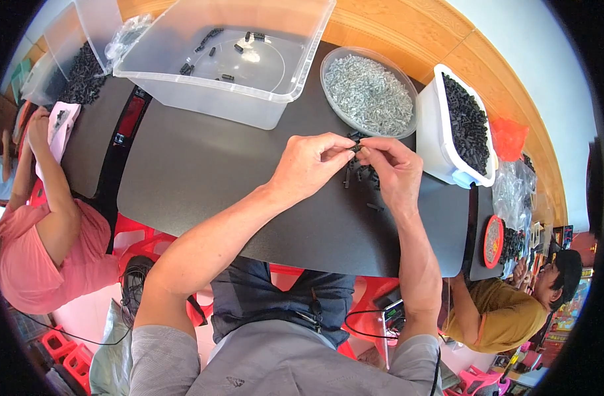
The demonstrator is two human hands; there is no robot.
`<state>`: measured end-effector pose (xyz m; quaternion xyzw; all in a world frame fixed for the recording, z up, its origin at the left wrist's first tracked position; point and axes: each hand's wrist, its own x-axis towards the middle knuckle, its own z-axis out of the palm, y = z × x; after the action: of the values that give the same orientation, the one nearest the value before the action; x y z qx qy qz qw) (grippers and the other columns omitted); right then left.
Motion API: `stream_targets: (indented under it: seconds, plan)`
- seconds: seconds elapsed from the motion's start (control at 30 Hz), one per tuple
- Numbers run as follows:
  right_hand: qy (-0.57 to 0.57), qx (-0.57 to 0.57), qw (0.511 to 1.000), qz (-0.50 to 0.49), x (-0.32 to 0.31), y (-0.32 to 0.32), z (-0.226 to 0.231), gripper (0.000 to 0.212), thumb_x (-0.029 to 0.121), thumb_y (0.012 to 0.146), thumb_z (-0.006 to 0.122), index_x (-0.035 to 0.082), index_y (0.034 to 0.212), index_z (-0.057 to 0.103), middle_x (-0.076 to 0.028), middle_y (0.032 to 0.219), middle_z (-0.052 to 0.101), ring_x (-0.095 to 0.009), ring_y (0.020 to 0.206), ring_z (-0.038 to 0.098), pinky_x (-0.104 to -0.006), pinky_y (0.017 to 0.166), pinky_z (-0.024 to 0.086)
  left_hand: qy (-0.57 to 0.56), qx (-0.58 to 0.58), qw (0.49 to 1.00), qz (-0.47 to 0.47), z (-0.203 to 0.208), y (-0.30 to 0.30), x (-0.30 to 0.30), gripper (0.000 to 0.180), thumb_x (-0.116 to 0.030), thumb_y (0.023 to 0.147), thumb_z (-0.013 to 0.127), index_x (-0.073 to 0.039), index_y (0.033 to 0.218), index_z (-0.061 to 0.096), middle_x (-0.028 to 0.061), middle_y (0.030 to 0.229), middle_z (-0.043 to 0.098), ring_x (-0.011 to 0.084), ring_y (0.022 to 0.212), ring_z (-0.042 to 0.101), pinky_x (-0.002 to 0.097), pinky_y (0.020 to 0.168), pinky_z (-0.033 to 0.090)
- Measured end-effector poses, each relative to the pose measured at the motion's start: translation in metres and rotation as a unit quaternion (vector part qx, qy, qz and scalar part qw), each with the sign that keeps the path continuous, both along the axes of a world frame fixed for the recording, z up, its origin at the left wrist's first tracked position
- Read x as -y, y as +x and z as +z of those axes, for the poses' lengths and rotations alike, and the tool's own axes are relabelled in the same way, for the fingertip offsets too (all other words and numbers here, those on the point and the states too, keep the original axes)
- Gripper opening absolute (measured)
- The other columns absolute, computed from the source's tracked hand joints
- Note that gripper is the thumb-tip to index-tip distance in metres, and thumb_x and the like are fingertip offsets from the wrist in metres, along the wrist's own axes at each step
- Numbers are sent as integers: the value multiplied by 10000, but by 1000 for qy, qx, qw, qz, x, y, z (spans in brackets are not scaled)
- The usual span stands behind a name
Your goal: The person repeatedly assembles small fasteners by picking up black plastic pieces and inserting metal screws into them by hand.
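My left hand [310,162] and my right hand [395,169] meet above the dark table, fingertips together. Between them is a small black plastic piece [355,148], pinched from both sides; the fingers cover most of it. Several loose black pieces [362,174] lie on the table just below and behind my fingers, and one stray piece [375,207] sits nearer to me. Just beyond my hands stands a round clear tub [328,86] heaped with small shiny, clear-looking parts [371,92]. To its right, a white bin [436,142] is full of black pieces [465,122].
A large clear plastic box [216,99] with a few black pieces inside stands at the far left of the table [203,171]. A co-worker in pink [57,251] sits at left, another in mustard yellow [506,317] at right. A red-rimmed dish [493,241] and plastic bags [513,188] lie at right.
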<state>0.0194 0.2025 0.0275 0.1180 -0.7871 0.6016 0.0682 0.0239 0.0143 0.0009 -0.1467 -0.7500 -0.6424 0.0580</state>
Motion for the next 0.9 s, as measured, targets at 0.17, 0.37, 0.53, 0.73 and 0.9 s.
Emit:
stream_targets:
  seconds: [0.17, 0.37, 0.53, 0.73, 0.9]
  plan:
    - [8, -7, 1000, 5, 1, 2, 0, 131, -38, 911, 678, -32, 1024, 744, -93, 884, 751, -130, 782, 713, -251, 712, 568, -13, 19, 1000, -13, -1, 0, 2, 219, -101, 918, 739, 8, 1107, 739, 97, 905, 775, 100, 803, 715, 262, 730, 576]
    - [22, 8, 1000, 3, 1, 3, 3, 140, -45, 906, 675, -26, 1021, 752, -89, 890, 752, -110, 752, 692, -236, 674, 550, 33, 14, 999, -20, -5, 1, 0, 224, -90, 908, 727, -11, 1117, 726, 113, 850, 761, 127, 737, 713, 288, 670, 563]
    - [16, 83, 996, 17, -3, -1, 12, 173, -49, 905, 670, -22, 1070, 712, -85, 903, 744, -97, 741, 662, -234, 643, 526, 48, 12, 998, -50, 3, 2, -2, 330, -65, 890, 748, -47, 1215, 692, 98, 899, 753, 110, 775, 698, 275, 709, 566]
    - [-57, 119, 989, 69, -3, 0, 18, 220, -40, 913, 666, 0, 1115, 587, -75, 938, 718, -90, 743, 633, -218, 634, 489, 12, -66, 995, -77, -1, 2, 0, 406, -77, 864, 768, -81, 1261, 682, 80, 801, 708, 115, 681, 634, 289, 654, 534]
    - [-152, 239, 954, 96, -6, -3, 16, 178, 138, 952, 686, 17, 1081, 673, -18, 823, 667, -62, 658, 572, -211, 572, 424, 29, -73, 995, -58, 0, 2, 2, 399, -88, 852, 780, -92, 1243, 700, 46, 775, 684, 112, 660, 609, 289, 622, 511]
